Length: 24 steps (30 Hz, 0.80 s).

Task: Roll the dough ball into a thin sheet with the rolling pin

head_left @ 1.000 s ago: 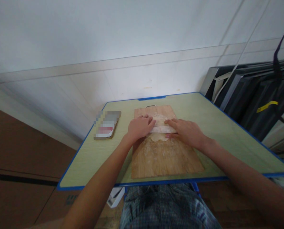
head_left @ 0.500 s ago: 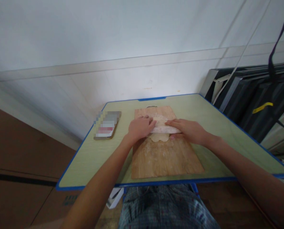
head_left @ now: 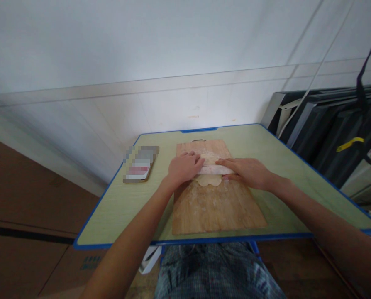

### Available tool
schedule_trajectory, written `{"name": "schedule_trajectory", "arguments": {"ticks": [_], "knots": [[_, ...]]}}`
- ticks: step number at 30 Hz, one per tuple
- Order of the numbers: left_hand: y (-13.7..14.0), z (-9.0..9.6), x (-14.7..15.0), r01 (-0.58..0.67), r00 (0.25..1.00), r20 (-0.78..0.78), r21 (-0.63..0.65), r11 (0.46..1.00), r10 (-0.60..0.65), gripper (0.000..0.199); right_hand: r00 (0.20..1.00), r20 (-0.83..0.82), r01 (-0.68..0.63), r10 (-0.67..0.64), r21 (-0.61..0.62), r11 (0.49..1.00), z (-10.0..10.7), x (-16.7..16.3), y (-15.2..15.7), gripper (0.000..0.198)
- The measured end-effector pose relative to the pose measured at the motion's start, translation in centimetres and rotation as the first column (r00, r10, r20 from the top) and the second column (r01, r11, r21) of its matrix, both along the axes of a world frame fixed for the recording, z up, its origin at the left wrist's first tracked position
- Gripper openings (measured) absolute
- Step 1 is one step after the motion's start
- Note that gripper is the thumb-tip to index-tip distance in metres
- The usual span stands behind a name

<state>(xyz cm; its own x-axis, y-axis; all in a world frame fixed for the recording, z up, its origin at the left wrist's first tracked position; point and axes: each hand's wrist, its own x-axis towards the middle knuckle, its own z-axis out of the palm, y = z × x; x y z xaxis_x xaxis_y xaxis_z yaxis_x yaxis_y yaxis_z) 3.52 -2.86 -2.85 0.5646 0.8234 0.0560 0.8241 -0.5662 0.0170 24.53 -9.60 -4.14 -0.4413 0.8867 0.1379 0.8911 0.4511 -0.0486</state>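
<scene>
A pale, floured rolling pin (head_left: 215,170) lies crosswise over a flat sheet of dough (head_left: 209,180) on a wooden cutting board (head_left: 218,211). My left hand (head_left: 186,167) is on the pin's left end, its fingers curled over the top. At the other end, my right hand (head_left: 246,171) grips the pin, with fingers on the far side and the thumb on the near side. Dough shows on both sides of the pin, its near edge wavy. Both pin ends are hidden by my hands. Flour dusts the board.
The board rests on a pale green table (head_left: 126,216) with a blue rim. A phone (head_left: 140,166), partly blurred out, lies at the left. The wall (head_left: 173,108) stands behind the table. Dark flat panels (head_left: 322,128) lean at the right, near a hanging black strap (head_left: 360,87).
The right thumb now shows on the near side of the pin, beside the dough. Both hands stay on the pin, almost in place. The view has shifted very slightly.
</scene>
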Motion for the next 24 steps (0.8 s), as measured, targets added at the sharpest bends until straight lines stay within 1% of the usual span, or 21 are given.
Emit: {"name": "schedule_trajectory", "arguments": {"ticks": [4, 6, 10, 14, 16, 20, 22, 24], "knots": [[0.0, 0.1, 0.0, 0.007, 1.000, 0.002, 0.007, 1.000, -0.007, 0.049, 0.998, -0.049, -0.038, 0.035, -0.061, 0.997, 0.2, 0.4, 0.2, 0.047], [0.0, 0.1, 0.0, 0.008, 1.000, 0.002, 0.009, 1.000, -0.008, 0.047, 0.998, -0.054, -0.030, 0.027, -0.065, 0.997, 0.4, 0.1, 0.1, 0.048], [-0.2, 0.3, 0.0, 0.009, 1.000, -0.006, 0.010, 1.000, -0.009, 0.045, 1.000, 0.000, 0.031, -0.031, -0.020, 0.999, 0.8, -1.3, -0.5, 0.049], [-0.4, 0.2, 0.0, 0.017, 1.000, -0.008, 0.028, 0.999, -0.017, 0.046, 0.989, 0.054, 0.140, -0.141, 0.021, 0.990, 1.0, -2.9, -1.0, 0.047], [-0.4, 0.1, 0.0, 0.007, 1.000, -0.005, 0.031, 0.999, -0.007, 0.047, 0.981, 0.052, 0.189, -0.189, 0.009, 0.982, 1.2, -3.5, -1.1, 0.046], [-0.3, 0.0, -0.1, 0.001, 1.000, 0.011, 0.019, 1.000, -0.001, 0.048, 0.967, 0.071, 0.247, -0.243, -0.052, 0.968, 1.9, -4.4, -0.9, 0.047], [-0.2, -0.1, -0.2, 0.011, 1.000, 0.015, 0.014, 1.000, -0.011, 0.048, 0.966, 0.072, 0.252, -0.248, -0.064, 0.966, 2.0, -4.4, -0.7, 0.047], [-0.2, 0.0, -0.2, 0.016, 1.000, 0.007, 0.018, 1.000, -0.016, 0.048, 0.976, 0.030, 0.218, -0.216, -0.072, 0.973, 1.8, -4.0, -0.3, 0.049]]}}
